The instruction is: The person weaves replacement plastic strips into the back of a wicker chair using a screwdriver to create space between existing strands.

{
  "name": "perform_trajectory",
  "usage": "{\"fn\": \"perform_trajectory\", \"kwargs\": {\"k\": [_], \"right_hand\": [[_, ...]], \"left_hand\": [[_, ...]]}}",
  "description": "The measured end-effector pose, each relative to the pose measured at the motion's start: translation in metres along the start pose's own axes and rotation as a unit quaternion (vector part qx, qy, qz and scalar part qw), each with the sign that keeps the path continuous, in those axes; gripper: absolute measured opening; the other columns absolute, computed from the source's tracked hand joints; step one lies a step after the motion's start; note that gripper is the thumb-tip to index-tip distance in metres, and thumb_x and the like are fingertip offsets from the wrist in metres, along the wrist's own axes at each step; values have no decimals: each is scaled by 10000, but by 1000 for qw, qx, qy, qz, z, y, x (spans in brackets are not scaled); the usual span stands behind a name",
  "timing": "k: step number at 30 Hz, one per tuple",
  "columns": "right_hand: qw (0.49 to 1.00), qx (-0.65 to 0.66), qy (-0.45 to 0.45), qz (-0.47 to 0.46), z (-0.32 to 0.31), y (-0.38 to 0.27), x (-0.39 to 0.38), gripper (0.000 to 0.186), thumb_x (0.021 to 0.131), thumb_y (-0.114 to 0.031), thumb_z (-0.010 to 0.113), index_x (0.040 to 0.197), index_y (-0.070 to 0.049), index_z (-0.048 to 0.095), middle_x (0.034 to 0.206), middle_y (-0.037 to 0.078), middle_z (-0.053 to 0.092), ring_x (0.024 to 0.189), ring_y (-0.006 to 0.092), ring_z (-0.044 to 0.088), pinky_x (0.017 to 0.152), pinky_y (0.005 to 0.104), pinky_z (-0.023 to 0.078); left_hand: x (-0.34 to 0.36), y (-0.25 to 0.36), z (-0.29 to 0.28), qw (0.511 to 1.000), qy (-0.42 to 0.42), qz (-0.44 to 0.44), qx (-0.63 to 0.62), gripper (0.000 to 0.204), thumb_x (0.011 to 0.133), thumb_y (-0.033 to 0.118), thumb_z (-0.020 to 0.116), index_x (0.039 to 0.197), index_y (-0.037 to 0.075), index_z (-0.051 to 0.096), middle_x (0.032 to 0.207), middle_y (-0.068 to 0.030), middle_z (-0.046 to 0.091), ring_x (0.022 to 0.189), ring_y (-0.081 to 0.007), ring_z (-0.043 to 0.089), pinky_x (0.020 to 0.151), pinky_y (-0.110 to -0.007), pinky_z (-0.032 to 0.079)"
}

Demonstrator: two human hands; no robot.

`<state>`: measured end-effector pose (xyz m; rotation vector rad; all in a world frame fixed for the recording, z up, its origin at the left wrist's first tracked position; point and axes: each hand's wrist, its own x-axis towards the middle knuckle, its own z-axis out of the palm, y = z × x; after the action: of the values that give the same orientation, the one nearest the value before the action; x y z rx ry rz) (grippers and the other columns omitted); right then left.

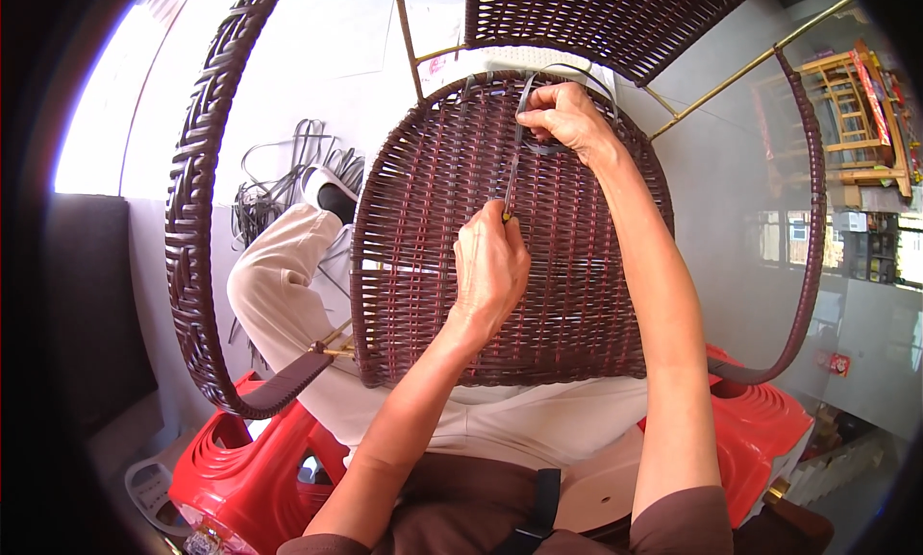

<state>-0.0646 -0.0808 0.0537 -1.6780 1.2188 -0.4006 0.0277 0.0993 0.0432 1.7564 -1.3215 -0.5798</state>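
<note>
A dark brown woven chair seat (423, 219) with reddish strands lies in front of me. My left hand (492, 271) is closed in a fist over the middle of it, around a slim awl-like metal tool (512, 175). The tool's shaft points up toward my other hand; its handle is mostly hidden in my fingers. Near the seat's far edge, my right hand (567, 121) pinches a flat grey plastic strip (524, 98). Part of this strip loops out behind the fingers over the seat's rim. Whether the tool's tip touches the strip is hard to tell.
Woven armrests (197, 209) curve up on both sides, with a woven panel (577, 17) beyond the seat. Thin gold metal rods (707, 101) join the frame. Loose grey strips (264, 204) lie in a tangle at left. Red plastic stools (245, 468) stand at both sides.
</note>
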Motion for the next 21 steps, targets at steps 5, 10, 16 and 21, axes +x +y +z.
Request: {"fn": "perform_trajectory", "kwargs": {"k": [5,10,16,21], "right_hand": [[1000,3,0,7,0,-1,0,64,748,-60,637,726,-3,617,614,10,561,542,83,501,527,230,425],[1000,28,13,1,0,6,4,49,700,-63,664,702,-16,651,587,28,602,508,87,535,499,239,436],[1000,9,8,18,-2,-1,0,69,740,-69,649,738,-4,627,610,15,568,541,85,509,529,234,431],[1000,11,2,14,1,0,3,76,737,-77,656,741,-5,630,620,20,580,549,88,524,535,232,440]], "left_hand": [[12,12,-9,994,-88,-67,19,142,812,55,503,882,-61,543,673,-248,573,657,-402,576,589,-442,440],[10,9,-6,994,-83,-33,63,130,808,50,496,880,-54,524,714,-246,565,699,-407,565,602,-462,445],[13,8,5,988,-98,6,120,96,841,58,449,850,-29,486,768,-223,555,655,-386,590,557,-449,487],[11,8,6,991,-86,-26,97,93,828,49,467,861,-38,479,755,-235,553,681,-395,574,566,-461,465]]}}
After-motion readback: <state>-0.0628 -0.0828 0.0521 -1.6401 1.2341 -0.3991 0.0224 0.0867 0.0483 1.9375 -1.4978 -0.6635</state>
